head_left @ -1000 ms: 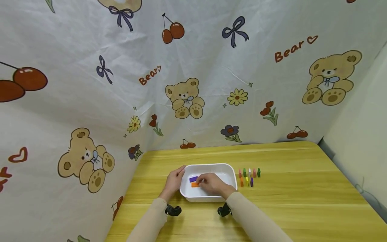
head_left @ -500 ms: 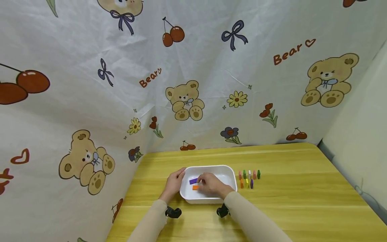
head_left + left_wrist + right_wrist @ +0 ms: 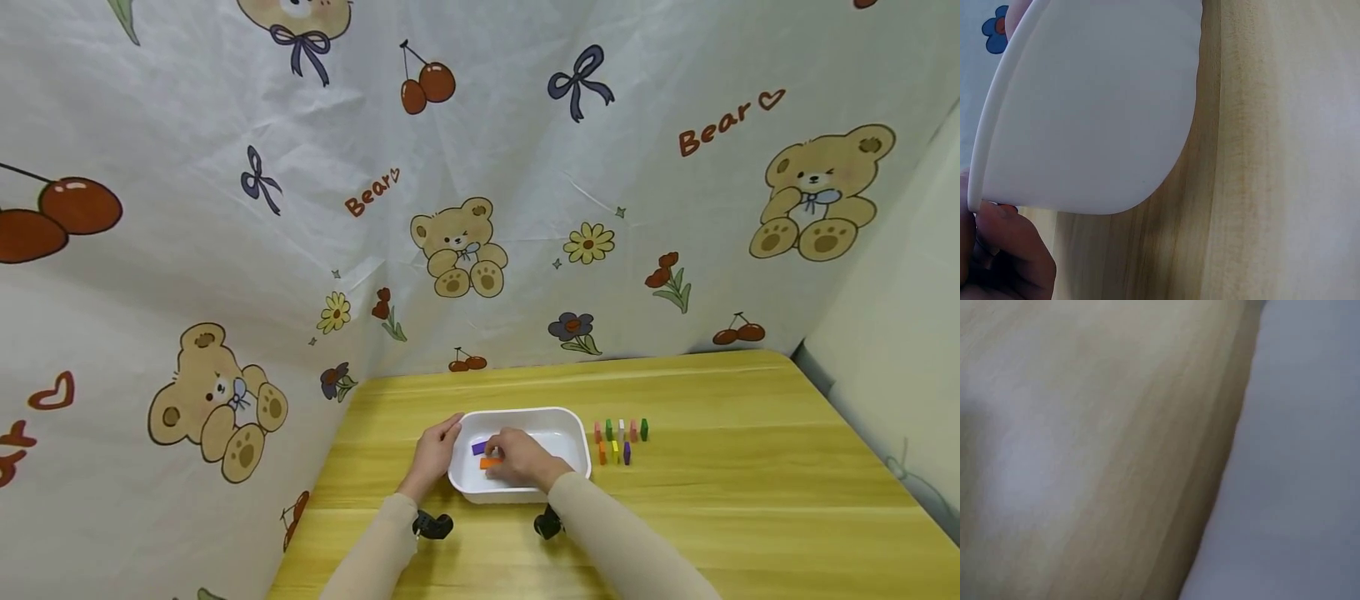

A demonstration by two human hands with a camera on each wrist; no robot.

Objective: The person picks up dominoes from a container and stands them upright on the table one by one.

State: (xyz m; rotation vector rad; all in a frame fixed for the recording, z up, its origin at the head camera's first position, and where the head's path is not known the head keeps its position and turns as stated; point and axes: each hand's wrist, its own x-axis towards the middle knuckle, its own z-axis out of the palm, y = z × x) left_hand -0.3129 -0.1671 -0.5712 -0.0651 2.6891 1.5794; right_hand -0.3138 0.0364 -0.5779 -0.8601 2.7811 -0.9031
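Note:
A white plastic tray (image 3: 558, 412) stands on the table. My left hand (image 3: 433, 453) grips its left rim; in the left wrist view the fingers (image 3: 1019, 240) pinch that rim near a corner. Inside the tray lie a purple block (image 3: 478, 448) and, nearer to me, an orange block (image 3: 489, 463). My right hand (image 3: 525, 458) reaches into the tray, its curled index finger and thumb on either side of the orange block's right end. That end is partly hidden by the hand. The right wrist view shows no fingers.
Right of the tray, several small blocks stand upright in two rows, among them a green block (image 3: 644, 430), a yellow block (image 3: 616, 452) and another purple block (image 3: 627, 453). A bear-print cloth (image 3: 517, 317) hangs behind the wooden table (image 3: 735, 483).
The orange block has shifted slightly right and nearer to me. My right hand lifted off it toward the purple block, then came back around its right end. The left hand stays on the rim.

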